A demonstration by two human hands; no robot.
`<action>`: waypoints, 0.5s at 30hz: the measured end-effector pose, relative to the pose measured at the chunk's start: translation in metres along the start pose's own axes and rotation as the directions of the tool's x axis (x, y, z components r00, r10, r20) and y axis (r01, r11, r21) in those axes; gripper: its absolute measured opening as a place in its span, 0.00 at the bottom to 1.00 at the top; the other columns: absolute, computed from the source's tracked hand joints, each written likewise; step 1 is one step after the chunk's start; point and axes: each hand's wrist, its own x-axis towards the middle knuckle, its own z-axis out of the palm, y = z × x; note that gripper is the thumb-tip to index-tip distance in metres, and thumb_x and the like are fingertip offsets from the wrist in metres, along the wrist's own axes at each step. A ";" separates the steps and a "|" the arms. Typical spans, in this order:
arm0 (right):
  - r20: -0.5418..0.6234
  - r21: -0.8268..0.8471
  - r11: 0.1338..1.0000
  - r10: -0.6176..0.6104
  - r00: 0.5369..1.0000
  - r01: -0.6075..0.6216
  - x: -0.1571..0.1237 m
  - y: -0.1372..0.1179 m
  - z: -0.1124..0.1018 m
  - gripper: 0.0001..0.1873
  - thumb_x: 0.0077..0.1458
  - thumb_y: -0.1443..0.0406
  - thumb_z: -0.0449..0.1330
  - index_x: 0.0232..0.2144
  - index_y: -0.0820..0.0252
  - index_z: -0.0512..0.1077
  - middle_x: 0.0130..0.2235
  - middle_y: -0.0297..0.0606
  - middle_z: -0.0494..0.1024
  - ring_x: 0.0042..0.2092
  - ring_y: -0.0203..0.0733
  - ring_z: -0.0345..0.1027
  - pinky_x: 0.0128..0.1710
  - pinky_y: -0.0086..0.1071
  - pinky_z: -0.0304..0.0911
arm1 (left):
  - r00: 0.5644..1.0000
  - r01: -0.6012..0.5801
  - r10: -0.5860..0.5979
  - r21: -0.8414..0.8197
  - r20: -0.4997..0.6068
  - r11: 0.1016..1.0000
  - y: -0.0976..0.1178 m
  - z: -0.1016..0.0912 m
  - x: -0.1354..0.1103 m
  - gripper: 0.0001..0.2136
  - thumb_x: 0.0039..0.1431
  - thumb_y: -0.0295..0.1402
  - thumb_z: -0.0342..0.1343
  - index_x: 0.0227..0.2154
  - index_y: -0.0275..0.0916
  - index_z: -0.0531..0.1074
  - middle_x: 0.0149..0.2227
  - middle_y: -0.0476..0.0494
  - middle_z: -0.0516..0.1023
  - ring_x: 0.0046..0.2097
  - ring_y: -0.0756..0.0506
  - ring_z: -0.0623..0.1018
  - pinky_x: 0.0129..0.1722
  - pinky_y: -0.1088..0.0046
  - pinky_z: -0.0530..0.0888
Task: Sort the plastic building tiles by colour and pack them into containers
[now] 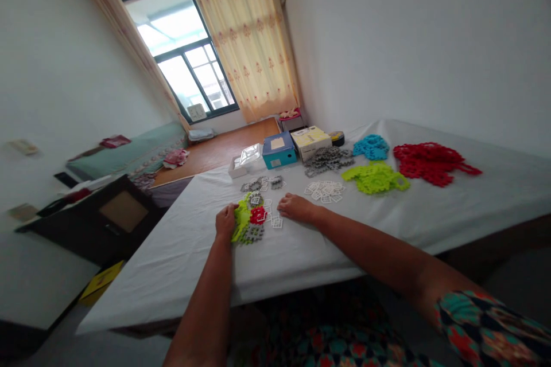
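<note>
My left hand (226,221) closes on the edge of a lime-green plastic interlocking piece (241,221) on the cloth-covered table. A red piece (259,215) and a grey notched piece (255,233) adjoin the green one. My right hand (295,207) rests on the cloth with its fingers curled together; what they hold, if anything, is hidden. Just left of its fingertips lie a few small white square frames (276,222). Beyond both hands are loose grey pieces (276,182). A heap of white squares (325,191) lies past my right hand.
Piles of dark grey (329,160), blue (371,147), green (375,178) and red pieces (430,161) spread along the right side. A clear plastic box (251,155), a blue box (279,150) and a yellow-white box (311,142) stand at the back. The table's front edge (301,292) is near me.
</note>
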 end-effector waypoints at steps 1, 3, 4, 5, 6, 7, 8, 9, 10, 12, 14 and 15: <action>-0.001 -0.002 1.000 0.009 1.000 -0.009 0.001 -0.002 -0.001 0.09 0.58 0.64 0.57 0.37 0.62 0.76 0.41 0.43 0.78 0.43 0.42 0.67 0.47 0.34 0.59 | 1.000 -0.001 0.001 0.004 0.002 1.000 0.001 0.000 0.000 0.25 0.57 0.47 0.43 0.37 0.35 0.79 0.39 0.38 0.82 0.41 0.41 0.78 0.42 0.68 0.71; -0.016 -0.004 0.998 0.058 0.998 -0.058 0.002 -0.003 -0.005 0.08 0.57 0.67 0.56 0.35 0.62 0.75 0.39 0.42 0.79 0.42 0.41 0.68 0.46 0.33 0.59 | 1.000 -0.002 0.002 0.010 0.003 1.000 0.002 -0.001 -0.001 0.25 0.57 0.47 0.43 0.37 0.35 0.79 0.39 0.38 0.82 0.41 0.41 0.78 0.42 0.67 0.71; -0.033 -0.003 0.995 0.098 0.995 -0.098 0.001 -0.002 -0.009 0.09 0.57 0.68 0.55 0.37 0.61 0.75 0.40 0.43 0.79 0.42 0.41 0.68 0.45 0.33 0.60 | 1.000 -0.003 0.003 0.012 0.002 1.000 0.003 -0.001 -0.001 0.24 0.57 0.47 0.43 0.37 0.35 0.79 0.40 0.38 0.82 0.41 0.41 0.78 0.42 0.67 0.72; -0.057 -0.001 0.988 0.153 0.987 -0.153 -0.001 0.001 -0.014 0.11 0.57 0.69 0.54 0.39 0.61 0.75 0.42 0.43 0.79 0.43 0.41 0.68 0.44 0.33 0.60 | 1.000 -0.003 0.003 0.014 0.002 1.000 0.003 -0.002 -0.001 0.24 0.57 0.47 0.43 0.37 0.35 0.79 0.40 0.38 0.82 0.41 0.41 0.78 0.42 0.67 0.72; -0.087 0.001 0.974 0.226 0.970 -0.227 -0.004 0.006 -0.019 0.13 0.57 0.70 0.53 0.42 0.60 0.74 0.43 0.43 0.78 0.45 0.41 0.69 0.44 0.32 0.60 | 1.000 -0.004 0.004 0.015 0.002 1.000 0.004 -0.002 -0.002 0.24 0.57 0.47 0.43 0.37 0.35 0.79 0.40 0.38 0.82 0.42 0.41 0.78 0.42 0.67 0.72; -0.122 0.004 0.949 0.312 0.942 -0.314 -0.009 0.013 -0.025 0.15 0.57 0.69 0.52 0.44 0.60 0.74 0.45 0.44 0.78 0.46 0.41 0.69 0.44 0.32 0.59 | 1.000 -0.006 0.006 0.016 0.003 1.000 0.005 -0.002 -0.002 0.24 0.57 0.47 0.43 0.36 0.35 0.79 0.40 0.38 0.82 0.42 0.41 0.78 0.42 0.67 0.72; -0.156 0.009 0.914 0.402 0.902 -0.406 -0.014 0.021 -0.030 0.16 0.58 0.69 0.51 0.46 0.59 0.73 0.45 0.44 0.78 0.46 0.42 0.69 0.45 0.32 0.59 | 1.000 -0.008 0.008 0.016 0.004 1.000 0.005 -0.003 -0.002 0.24 0.57 0.47 0.43 0.36 0.36 0.79 0.40 0.38 0.82 0.42 0.41 0.78 0.42 0.67 0.72; -0.185 0.014 0.870 0.486 0.854 -0.492 -0.020 0.031 -0.035 0.16 0.59 0.68 0.50 0.46 0.59 0.73 0.45 0.45 0.78 0.46 0.42 0.69 0.45 0.32 0.59 | 1.000 -0.009 0.009 0.016 0.007 1.000 0.005 -0.003 -0.002 0.23 0.57 0.47 0.43 0.35 0.36 0.79 0.40 0.38 0.82 0.42 0.41 0.78 0.42 0.67 0.72; -0.205 0.020 0.823 0.559 0.803 -0.568 -0.026 0.040 -0.040 0.17 0.60 0.67 0.49 0.46 0.59 0.73 0.44 0.45 0.78 0.46 0.43 0.69 0.45 0.33 0.59 | 1.000 -0.010 0.010 0.016 0.009 1.000 0.005 -0.003 -0.002 0.23 0.57 0.46 0.43 0.35 0.36 0.79 0.40 0.39 0.82 0.42 0.41 0.78 0.42 0.67 0.72; -0.214 0.026 0.745 0.655 0.724 -0.666 -0.038 0.057 -0.045 0.16 0.60 0.66 0.48 0.43 0.57 0.75 0.42 0.44 0.78 0.45 0.43 0.69 0.44 0.34 0.59 | 1.000 -0.009 0.009 0.015 0.013 1.000 0.004 -0.002 -0.001 0.23 0.57 0.46 0.43 0.36 0.36 0.79 0.40 0.39 0.82 0.42 0.41 0.78 0.42 0.67 0.72; -0.210 0.033 0.701 0.701 0.681 -0.712 -0.046 0.066 -0.047 0.15 0.60 0.64 0.49 0.41 0.56 0.76 0.42 0.43 0.79 0.46 0.44 0.68 0.44 0.35 0.60 | 1.000 -0.003 0.003 0.013 0.011 1.000 0.003 -0.002 0.000 0.23 0.58 0.46 0.43 0.37 0.36 0.79 0.40 0.38 0.82 0.42 0.41 0.78 0.43 0.67 0.72; -0.219 0.046 0.697 0.706 0.673 -0.716 -0.047 0.066 -0.047 0.15 0.59 0.64 0.50 0.42 0.55 0.76 0.43 0.43 0.78 0.47 0.45 0.67 0.45 0.35 0.60 | 1.000 -0.001 0.001 0.013 0.011 1.000 0.002 -0.001 0.000 0.23 0.58 0.46 0.43 0.37 0.36 0.79 0.40 0.38 0.82 0.43 0.41 0.78 0.43 0.67 0.72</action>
